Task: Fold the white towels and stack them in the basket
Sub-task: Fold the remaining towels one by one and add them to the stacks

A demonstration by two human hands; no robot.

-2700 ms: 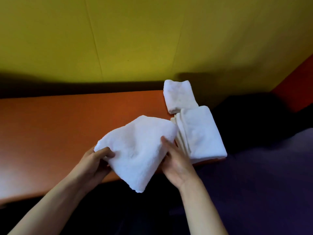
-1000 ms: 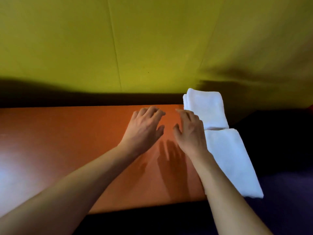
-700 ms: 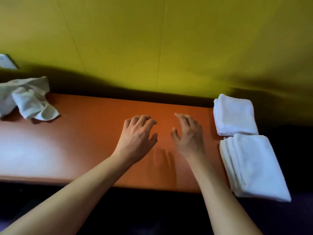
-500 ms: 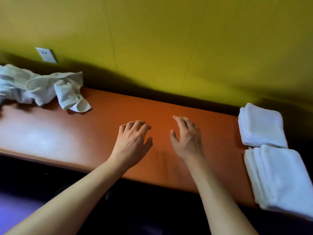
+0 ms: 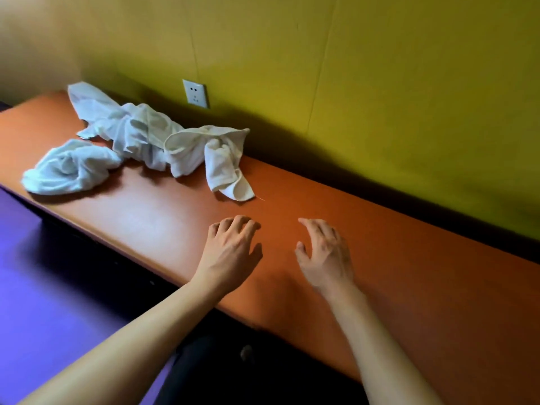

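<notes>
Neither hand grips anything: the left hand [image 5: 230, 249] and the right hand [image 5: 327, 255] both hover palm-down with fingers spread and slightly curled over a bare stretch of the long orange laminate counter [image 5: 409, 273], side by side with a small gap between them. The counter runs from the near right to the far left along the yellow-green panelled wall [image 5: 380, 83], and the work lies at its far-left end: a rumpled heap of unfolded white terry towels [image 5: 152, 138], its long axis following the counter. Just to the left of that heap, nearer the counter's front edge, sits a separate bunched white towel [image 5: 67, 168]. The closest piece of cloth is the drooping white towel corner [image 5: 230, 182] at the heap's right end, which lies up and to the left of both hands, clearly apart from them. The left hand is the nearer one, so a reach to the far left likely starts with it. No basket is in view, and a small white wall socket [image 5: 195, 93] sits above the heap.
</notes>
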